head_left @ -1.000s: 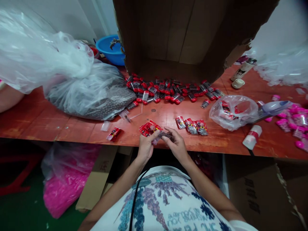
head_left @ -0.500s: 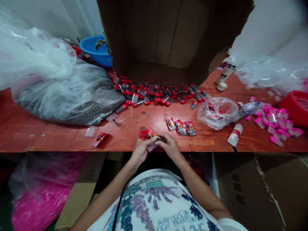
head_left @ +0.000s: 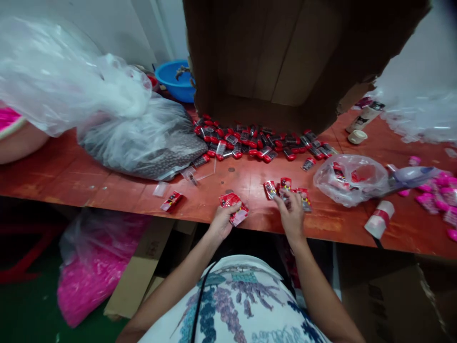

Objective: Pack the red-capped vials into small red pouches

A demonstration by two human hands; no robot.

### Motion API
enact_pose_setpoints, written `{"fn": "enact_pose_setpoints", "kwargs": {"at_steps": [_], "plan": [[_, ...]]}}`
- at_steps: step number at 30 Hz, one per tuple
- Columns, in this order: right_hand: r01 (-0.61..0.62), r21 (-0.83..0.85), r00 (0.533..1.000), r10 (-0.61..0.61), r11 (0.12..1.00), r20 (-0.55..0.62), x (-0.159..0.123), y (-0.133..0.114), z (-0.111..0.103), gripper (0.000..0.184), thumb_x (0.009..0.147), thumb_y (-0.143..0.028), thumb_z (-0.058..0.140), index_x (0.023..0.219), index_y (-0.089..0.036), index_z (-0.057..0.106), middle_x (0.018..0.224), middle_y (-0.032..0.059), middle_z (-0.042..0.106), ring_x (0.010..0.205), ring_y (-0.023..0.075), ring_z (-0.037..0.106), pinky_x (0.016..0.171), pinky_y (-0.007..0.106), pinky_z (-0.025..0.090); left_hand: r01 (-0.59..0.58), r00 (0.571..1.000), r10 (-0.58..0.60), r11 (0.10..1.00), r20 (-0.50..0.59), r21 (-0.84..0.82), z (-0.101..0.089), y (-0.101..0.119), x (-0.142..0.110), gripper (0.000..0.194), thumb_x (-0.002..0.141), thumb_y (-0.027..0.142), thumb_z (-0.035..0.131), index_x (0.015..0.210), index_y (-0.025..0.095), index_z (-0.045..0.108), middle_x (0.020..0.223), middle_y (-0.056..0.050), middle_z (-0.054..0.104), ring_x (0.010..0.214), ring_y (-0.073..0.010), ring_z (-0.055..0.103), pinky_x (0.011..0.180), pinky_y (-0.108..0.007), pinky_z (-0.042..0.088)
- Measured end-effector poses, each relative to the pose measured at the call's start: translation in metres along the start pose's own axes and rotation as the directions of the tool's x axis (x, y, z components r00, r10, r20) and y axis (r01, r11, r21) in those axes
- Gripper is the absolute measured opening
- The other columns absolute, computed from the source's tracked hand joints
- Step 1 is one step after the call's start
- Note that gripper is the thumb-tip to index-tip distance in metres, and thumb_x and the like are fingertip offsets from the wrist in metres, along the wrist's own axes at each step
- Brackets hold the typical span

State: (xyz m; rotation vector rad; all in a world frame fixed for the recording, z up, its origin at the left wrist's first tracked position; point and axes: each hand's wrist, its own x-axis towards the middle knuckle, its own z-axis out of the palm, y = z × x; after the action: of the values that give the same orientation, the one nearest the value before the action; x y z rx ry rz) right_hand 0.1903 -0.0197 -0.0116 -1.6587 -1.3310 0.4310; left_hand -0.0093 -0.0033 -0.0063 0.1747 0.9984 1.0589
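no legible text for you, blurred dark characters on the cardboard box [head_left: 392,290] at lower right, unreadable lettering across your shirt [head_left: 264,309] at bottom centre

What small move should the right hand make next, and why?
Probably lift the right hand off the glossy red plastic packets: its fingertips are down among them, while the left hand holds flat red printed packets to one side.

The red printed packets [head_left: 233,207] are flat and overlapping, held tilted in the left hand [head_left: 223,222]. Three small filled packets [head_left: 270,189], red with grey, lie in a row on the worktop [head_left: 250,174]; the right hand [head_left: 293,212] partly covers the middle one.
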Motion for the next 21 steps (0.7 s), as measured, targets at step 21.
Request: {"fn": "enact_pose_setpoints", "kwargs": {"at_steps": [21], "plan": [[0.526, 0.085, 0.675, -0.476, 0.846, 0.565, 0.053, -0.08, 0.183, 0.035, 0.089, -0.01, 0.041, 0.112, -0.018, 0.065, 0.105, 0.0104, 0.066, 0.097, 0.0208, 0.06, 0.086, 0.034, 0.048, -0.403, 0.895, 0.365, 0.908, -0.256, -0.117, -0.067, 0.045, 0.008, 0.029, 0.05, 0.016, 0.086, 0.073, 0.01, 0.069, 0.069, -0.004, 0.071, 0.061, -0.0149, 0.066, 0.064, -0.026, 0.054]]}}
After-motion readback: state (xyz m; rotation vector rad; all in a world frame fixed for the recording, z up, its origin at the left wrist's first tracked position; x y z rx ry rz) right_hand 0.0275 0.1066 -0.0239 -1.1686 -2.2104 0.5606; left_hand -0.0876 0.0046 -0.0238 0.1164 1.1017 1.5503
